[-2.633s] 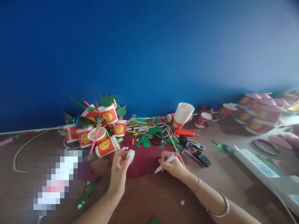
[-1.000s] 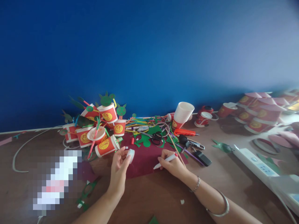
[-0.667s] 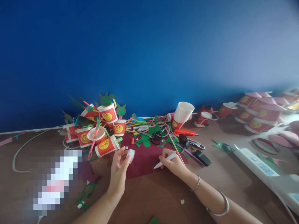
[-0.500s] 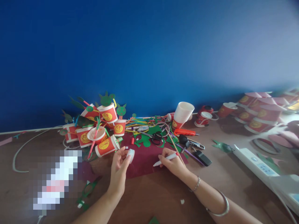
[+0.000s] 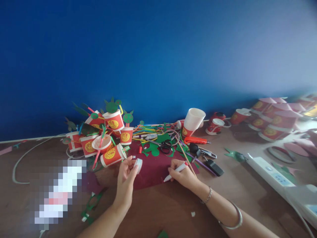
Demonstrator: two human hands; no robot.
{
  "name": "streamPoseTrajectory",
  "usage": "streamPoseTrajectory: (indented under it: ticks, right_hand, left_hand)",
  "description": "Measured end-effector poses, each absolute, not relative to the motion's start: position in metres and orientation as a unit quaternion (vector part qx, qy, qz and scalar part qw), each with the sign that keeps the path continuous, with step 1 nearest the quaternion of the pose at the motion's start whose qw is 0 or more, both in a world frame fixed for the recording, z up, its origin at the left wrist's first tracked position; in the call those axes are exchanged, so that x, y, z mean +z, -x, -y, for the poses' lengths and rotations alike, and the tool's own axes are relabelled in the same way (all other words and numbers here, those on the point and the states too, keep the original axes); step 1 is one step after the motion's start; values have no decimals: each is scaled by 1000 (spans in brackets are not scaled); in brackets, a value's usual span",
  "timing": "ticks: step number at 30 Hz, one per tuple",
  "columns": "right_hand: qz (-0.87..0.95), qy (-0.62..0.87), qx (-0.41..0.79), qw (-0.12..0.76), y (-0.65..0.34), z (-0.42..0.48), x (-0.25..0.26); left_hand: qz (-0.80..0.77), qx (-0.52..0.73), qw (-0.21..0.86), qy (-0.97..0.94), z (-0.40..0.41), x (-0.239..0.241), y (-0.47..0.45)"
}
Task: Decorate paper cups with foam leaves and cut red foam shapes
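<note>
My left hand (image 5: 127,177) is closed on a small white roll of tape (image 5: 139,165), held between thumb and fingers near the left side of a maroon paper sheet (image 5: 150,173). In my right hand (image 5: 182,173) sits a white marker (image 5: 180,168) with a red end. Its tip points down and left at the sheet's lower right part, beside a short red line; whether it touches cannot be made out. A small red cap (image 5: 140,150) is on the sheet. Black-handled scissors (image 5: 166,147) lie on green paper cutouts (image 5: 155,152) behind the hands.
Decorated red paper cups (image 5: 112,155) crowd the left back. A stack of white-sided cups (image 5: 193,119), an orange cutter (image 5: 196,140) and keys with a black fob (image 5: 215,167) lie right of the sheet. A power strip (image 5: 269,172) runs along the right.
The marker in my right hand has tilted more steeply, its tip shifting slightly right and down. A short red line now shows by the tip. My left hand stays nearly still.
</note>
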State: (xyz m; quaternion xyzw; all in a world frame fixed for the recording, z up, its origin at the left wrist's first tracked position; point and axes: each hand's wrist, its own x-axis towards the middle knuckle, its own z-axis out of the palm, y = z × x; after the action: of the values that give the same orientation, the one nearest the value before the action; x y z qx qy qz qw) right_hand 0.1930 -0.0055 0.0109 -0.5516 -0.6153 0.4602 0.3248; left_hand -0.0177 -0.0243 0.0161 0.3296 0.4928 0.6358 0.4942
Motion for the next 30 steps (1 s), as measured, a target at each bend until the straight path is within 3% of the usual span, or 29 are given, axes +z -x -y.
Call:
streamPoseTrajectory:
  ticks: [15, 30]
  right_hand:
    - [626, 481, 481, 382, -192, -8, 18]
    - [594, 573, 408, 389, -197, 1, 13]
  left_hand:
    - [-488, 622, 501, -351, 25, 18, 14]
    - [-489, 585, 528, -374, 26, 25, 16]
